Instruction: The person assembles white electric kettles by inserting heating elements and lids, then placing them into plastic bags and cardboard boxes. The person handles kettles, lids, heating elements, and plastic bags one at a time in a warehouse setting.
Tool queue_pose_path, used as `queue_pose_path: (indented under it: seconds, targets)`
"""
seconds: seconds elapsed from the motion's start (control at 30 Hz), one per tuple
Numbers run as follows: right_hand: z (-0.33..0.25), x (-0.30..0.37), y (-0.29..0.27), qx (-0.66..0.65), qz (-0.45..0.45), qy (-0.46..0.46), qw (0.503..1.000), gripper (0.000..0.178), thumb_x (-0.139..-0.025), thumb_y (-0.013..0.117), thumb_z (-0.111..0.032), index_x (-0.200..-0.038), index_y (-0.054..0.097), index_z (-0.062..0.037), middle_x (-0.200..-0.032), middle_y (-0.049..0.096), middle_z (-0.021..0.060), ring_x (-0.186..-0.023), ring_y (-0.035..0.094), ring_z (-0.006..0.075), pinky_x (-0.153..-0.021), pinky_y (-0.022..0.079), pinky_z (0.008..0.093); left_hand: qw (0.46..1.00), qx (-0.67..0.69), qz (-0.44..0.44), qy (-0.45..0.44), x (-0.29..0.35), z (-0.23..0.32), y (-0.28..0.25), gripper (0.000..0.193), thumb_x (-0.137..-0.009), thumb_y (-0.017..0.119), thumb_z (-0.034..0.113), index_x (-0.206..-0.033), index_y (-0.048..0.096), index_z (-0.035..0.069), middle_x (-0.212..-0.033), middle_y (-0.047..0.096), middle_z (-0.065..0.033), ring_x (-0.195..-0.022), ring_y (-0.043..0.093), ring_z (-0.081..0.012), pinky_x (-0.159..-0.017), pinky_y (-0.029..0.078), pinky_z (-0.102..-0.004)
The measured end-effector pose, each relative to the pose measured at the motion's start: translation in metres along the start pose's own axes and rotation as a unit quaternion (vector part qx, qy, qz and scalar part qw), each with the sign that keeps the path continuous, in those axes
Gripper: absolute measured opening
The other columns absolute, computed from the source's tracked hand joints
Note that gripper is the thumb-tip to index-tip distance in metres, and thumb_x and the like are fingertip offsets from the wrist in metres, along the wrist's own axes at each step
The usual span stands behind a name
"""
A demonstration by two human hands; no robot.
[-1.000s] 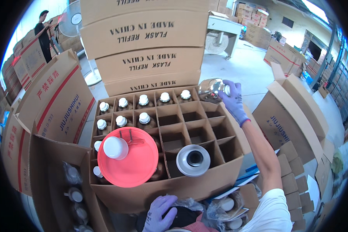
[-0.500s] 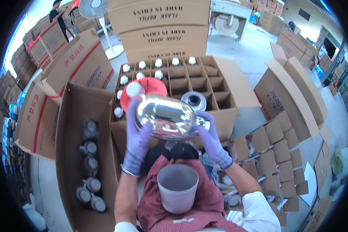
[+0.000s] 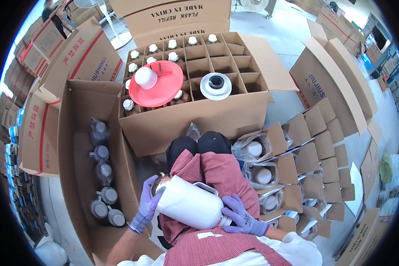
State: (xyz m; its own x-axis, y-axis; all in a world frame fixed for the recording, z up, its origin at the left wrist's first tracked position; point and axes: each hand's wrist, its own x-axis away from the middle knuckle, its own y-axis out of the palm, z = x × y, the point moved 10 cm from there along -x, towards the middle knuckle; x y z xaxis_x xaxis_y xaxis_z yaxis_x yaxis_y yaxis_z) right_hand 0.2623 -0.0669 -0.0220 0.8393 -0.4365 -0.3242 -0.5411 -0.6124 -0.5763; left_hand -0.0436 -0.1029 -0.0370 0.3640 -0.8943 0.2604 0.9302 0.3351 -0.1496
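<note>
A white vacuum flask body with a side handle lies tilted across my lap. The rounded end of a silver glass liner sticks out of its upper left opening; the rest is hidden inside. My left hand is closed around that silver end. At the lower right, my right hand curls its fingers about the narrow neck end of the flask. Both hands wear purple gloves.
Ahead is a divided carton of white-capped liners, with a red dish, white cup and white ring-shaped part on top. An open box with several grey-lidded flasks stands left; wrapped flasks among cardboard dividers lie right.
The silver liner has come down from in front of the carton into the white flask body. That body has gone from upright to tilted on its side, with both hands now on it.
</note>
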Motion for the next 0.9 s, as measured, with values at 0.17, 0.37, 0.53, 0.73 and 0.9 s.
queue_pose_path:
  seconds: [0.17, 0.37, 0.53, 0.73, 0.9]
  targets:
    - [0.000, -0.116, -0.063, -0.162, 0.104, 0.060, 0.979, 0.100, -0.073, 0.081, -0.023, -0.151, 0.022, 0.0013, -0.148, 0.034, 0.0231, -0.139, 0.035, 0.0385, -0.115, 0.028, 0.0441, 0.993, 0.011, -0.115, 0.014, -0.032, 0.016, 0.012, 0.060, -0.088, 0.068, 0.020, -0.140, 0.045, 0.002, -0.134, 0.057, -0.0129, -0.122, 0.057, -0.0239, -0.106, 0.044, -0.0361]
    - [-0.071, -0.222, -0.124, -0.135, 0.008, -0.174, 0.975, 0.091, -0.070, 0.086, -0.026, -0.143, 0.041, 0.0007, -0.139, 0.048, 0.0185, -0.130, 0.049, 0.0337, -0.109, 0.039, 0.0427, 0.923, -0.232, -0.205, 0.230, -0.039, 0.095, 0.059, 0.090, -0.073, 0.085, 0.021, -0.148, 0.038, 0.007, -0.148, 0.047, -0.0120, -0.136, 0.045, -0.0245, -0.116, 0.031, -0.0365]
    - [-0.089, -0.237, -0.134, -0.146, 0.051, -0.211, 0.965, 0.084, -0.071, 0.085, -0.026, -0.141, 0.045, -0.0010, -0.132, 0.053, 0.0180, -0.121, 0.055, 0.0330, -0.104, 0.043, 0.0423, 0.973, -0.014, -0.173, 0.152, -0.048, 0.055, 0.064, 0.082, -0.084, 0.076, 0.022, -0.152, 0.031, 0.010, -0.153, 0.041, -0.0098, -0.139, 0.041, -0.0244, -0.117, 0.030, -0.0375]
    - [-0.078, -0.242, -0.162, -0.073, 0.220, -0.113, 0.966, 0.073, -0.072, 0.084, -0.025, -0.134, 0.052, -0.0030, -0.123, 0.057, 0.0163, -0.114, 0.057, 0.0329, -0.098, 0.046, 0.0417, 0.744, -0.495, 0.183, 0.409, -0.033, 0.009, 0.048, 0.067, -0.092, 0.068, 0.027, -0.149, 0.038, 0.009, -0.149, 0.046, -0.0102, -0.136, 0.046, -0.0246, -0.113, 0.036, -0.0433]
    - [-0.096, -0.238, -0.164, -0.032, 0.255, -0.169, 0.952, 0.066, -0.072, 0.084, -0.026, -0.128, 0.057, -0.0043, -0.115, 0.061, 0.0150, -0.106, 0.061, 0.0340, -0.091, 0.051, 0.0423, 0.982, 0.045, 0.146, 0.114, -0.077, -0.038, 0.017, 0.062, -0.090, 0.069, 0.024, -0.144, 0.045, 0.007, -0.140, 0.053, -0.0094, -0.125, 0.053, -0.0228, -0.107, 0.042, -0.0407]
